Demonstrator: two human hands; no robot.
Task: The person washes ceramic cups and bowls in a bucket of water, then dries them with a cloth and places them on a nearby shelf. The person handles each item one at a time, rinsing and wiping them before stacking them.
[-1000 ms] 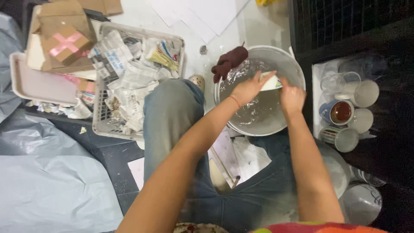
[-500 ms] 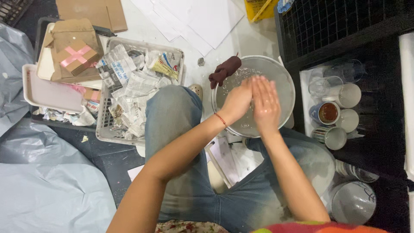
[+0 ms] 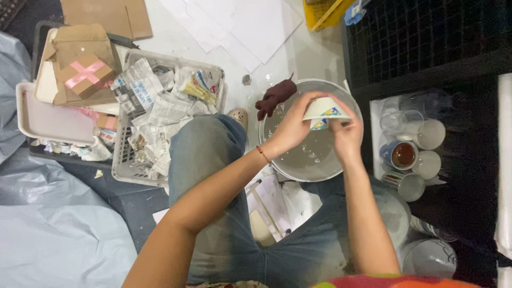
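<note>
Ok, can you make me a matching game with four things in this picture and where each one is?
Things:
1. small white bowl
2. dark red cloth
3. crumpled newspaper
4. small cardboard box with pink tape cross

Places:
A. in the white plastic basket
B. draped over the rim of the big water basin
C. on the cardboard stack at top left
D. held by the left hand and right hand above the water

Pairs: 1-D, 2-B, 3-A, 4-C

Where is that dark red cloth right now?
In the head view, the dark red cloth hangs over the upper-left rim of the round basin, just left of the left hand and the small bowl.
</note>
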